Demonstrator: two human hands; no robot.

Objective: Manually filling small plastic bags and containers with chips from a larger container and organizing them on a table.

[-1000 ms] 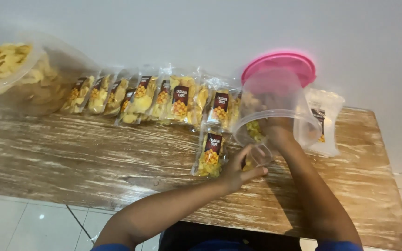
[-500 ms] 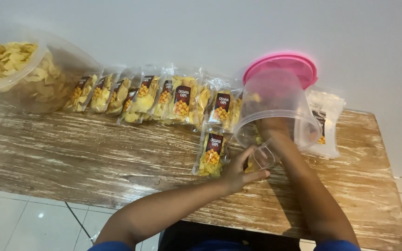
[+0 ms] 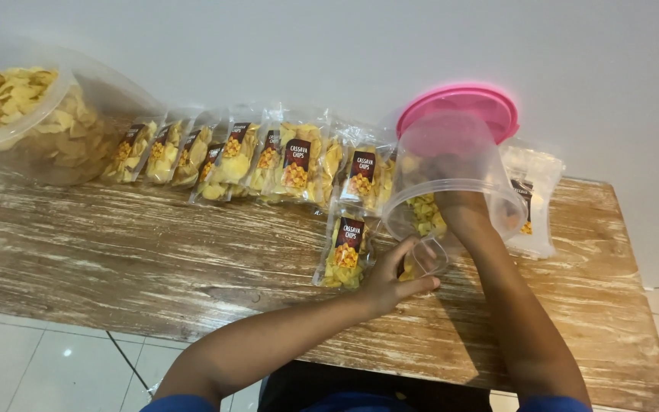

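A clear plastic tub (image 3: 463,152) lies tilted on its side with its mouth toward me, and a pink lid (image 3: 459,103) stands behind it. My right hand (image 3: 458,200) reaches into the tub and shows only blurred through the plastic, next to yellow chips (image 3: 424,214) at the mouth. My left hand (image 3: 390,278) pinches a small clear bag (image 3: 425,256), holding it open just below the tub's rim. A filled, labelled chip packet (image 3: 345,248) lies flat just left of that hand.
A row of several filled chip packets (image 3: 268,160) leans along the wall on the worn wooden table (image 3: 154,259). A big clear bag of loose chips (image 3: 32,126) sits far left. Empty labelled bags (image 3: 535,202) lie right of the tub. White tiled floor (image 3: 40,358) shows below.
My right hand has shifted inside the tub and yellow chips now show at its mouth. My left hand keeps the small bag in nearly the same place.
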